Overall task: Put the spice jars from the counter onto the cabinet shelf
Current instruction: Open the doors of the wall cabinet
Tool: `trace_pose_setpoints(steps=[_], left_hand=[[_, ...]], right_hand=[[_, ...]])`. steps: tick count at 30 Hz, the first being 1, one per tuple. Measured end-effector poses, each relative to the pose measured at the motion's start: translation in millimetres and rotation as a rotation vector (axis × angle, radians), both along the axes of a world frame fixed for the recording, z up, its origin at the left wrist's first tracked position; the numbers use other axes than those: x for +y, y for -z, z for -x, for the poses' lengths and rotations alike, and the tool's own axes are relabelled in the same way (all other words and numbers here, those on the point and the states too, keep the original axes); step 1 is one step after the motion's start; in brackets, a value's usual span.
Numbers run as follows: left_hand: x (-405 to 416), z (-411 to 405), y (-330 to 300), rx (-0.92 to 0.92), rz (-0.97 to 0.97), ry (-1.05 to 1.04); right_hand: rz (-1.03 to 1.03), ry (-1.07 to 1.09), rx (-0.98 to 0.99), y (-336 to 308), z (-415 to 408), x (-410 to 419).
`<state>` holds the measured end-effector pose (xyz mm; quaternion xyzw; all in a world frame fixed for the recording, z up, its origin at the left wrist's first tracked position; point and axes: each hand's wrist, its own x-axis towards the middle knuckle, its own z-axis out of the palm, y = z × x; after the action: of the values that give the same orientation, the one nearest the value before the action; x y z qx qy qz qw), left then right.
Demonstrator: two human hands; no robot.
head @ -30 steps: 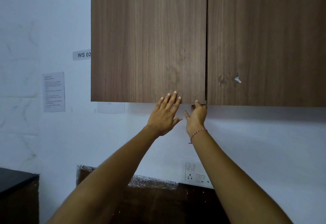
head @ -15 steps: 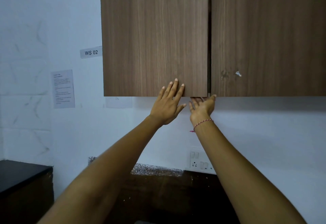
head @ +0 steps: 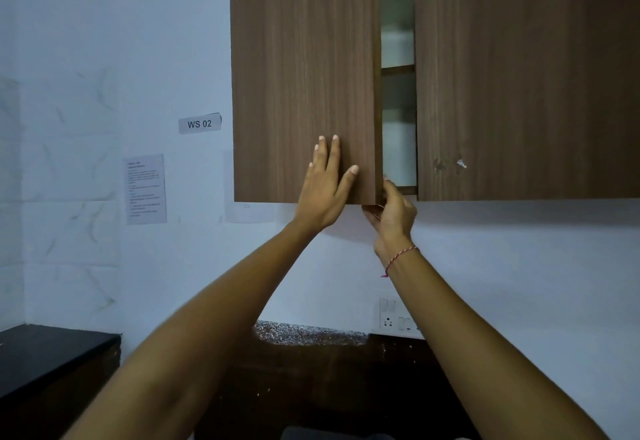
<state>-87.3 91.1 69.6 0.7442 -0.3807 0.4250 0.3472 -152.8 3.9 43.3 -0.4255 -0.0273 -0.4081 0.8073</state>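
Observation:
A brown wooden wall cabinet hangs ahead with two doors. Its left door (head: 301, 76) stands ajar, and a narrow gap shows a white interior and a shelf (head: 398, 70) edge. My left hand (head: 323, 187) lies flat on the face of the left door, fingers spread. My right hand (head: 391, 209) grips the bottom right corner of that door, fingers curled under and behind its edge. The right door (head: 526, 76) is closed. No spice jars are in view.
A dark counter with a speckled granite strip (head: 308, 334) runs along the wall below. A black unit (head: 45, 353) stands at lower left. A wall socket (head: 394, 315), a "WS 02" label (head: 200, 123) and a paper notice (head: 145, 188) are on the white wall.
The left cabinet door has swung out from closed to ajar. My right hand now grips its lower corner, and my left hand has slid higher up the door face.

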Motion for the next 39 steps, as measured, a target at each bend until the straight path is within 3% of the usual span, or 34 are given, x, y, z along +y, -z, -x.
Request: trace_pose_setpoints(steps=[6, 10, 13, 18, 26, 33, 39], left_hand=[[39.2, 24.9, -22.0, 0.118, 0.184, 0.228], [67.9, 41.5, -33.7, 0.156, 0.296, 0.315], [91.1, 51.4, -38.3, 0.155, 0.306, 0.347], [137.8, 63.9, -42.1, 0.037, 0.356, 0.277], [235.2, 74.9, -40.3, -0.119, 0.357, 0.057], [300.5, 61.3, -40.2, -0.061, 0.475, -0.137], [359.9, 42.6, -37.2, 0.101, 0.308, -0.251]], right_hand=[[0.522, 0.059, -0.11, -10.3, 20.8, 32.0], [0.679, 0.003, -0.212, -15.4, 26.3, 69.4], [0.785, 0.112, -0.243, -15.8, 26.4, 94.3], [1.097, 0.368, -0.307, -24.2, 23.8, 136.5], [1.309, 0.33, -0.376, -34.6, 12.9, 223.4], [1.544, 0.418, -0.342, -50.3, -19.9, 292.0], [1.675, 0.358, -0.245, -54.9, -55.6, 329.0]])
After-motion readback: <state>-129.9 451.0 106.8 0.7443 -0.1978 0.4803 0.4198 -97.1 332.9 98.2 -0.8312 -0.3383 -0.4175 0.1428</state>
